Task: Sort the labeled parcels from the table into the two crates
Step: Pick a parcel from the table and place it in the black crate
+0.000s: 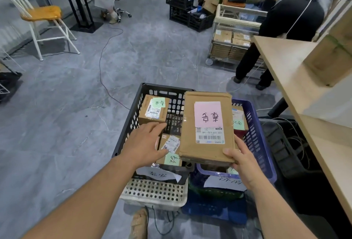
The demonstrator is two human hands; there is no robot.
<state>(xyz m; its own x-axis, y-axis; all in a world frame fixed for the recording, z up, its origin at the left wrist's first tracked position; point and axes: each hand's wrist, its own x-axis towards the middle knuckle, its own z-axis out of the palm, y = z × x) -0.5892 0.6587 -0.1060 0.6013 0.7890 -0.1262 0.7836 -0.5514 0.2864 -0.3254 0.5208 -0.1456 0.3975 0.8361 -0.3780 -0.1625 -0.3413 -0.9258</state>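
My right hand (240, 159) grips the near right corner of a flat cardboard parcel (190, 143) with a pink handwritten label and a barcode sticker, held level above the seam between the two crates. My left hand (145, 144) hovers open over the black crate (131, 116), fingers spread, above a small box with a green note (172, 151). Another green-noted box (154, 111) sits at the black crate's far side. The blue crate (257, 136) on the right holds a parcel with a green note (239, 119), partly hidden by the held parcel.
Both crates rest on stacked baskets, one white perforated (154, 193). A wooden table (297, 78) with a cardboard box runs along the right. A person (289, 19) stands beyond it by a wire cart of boxes. A cable (102, 63) crosses the grey floor.
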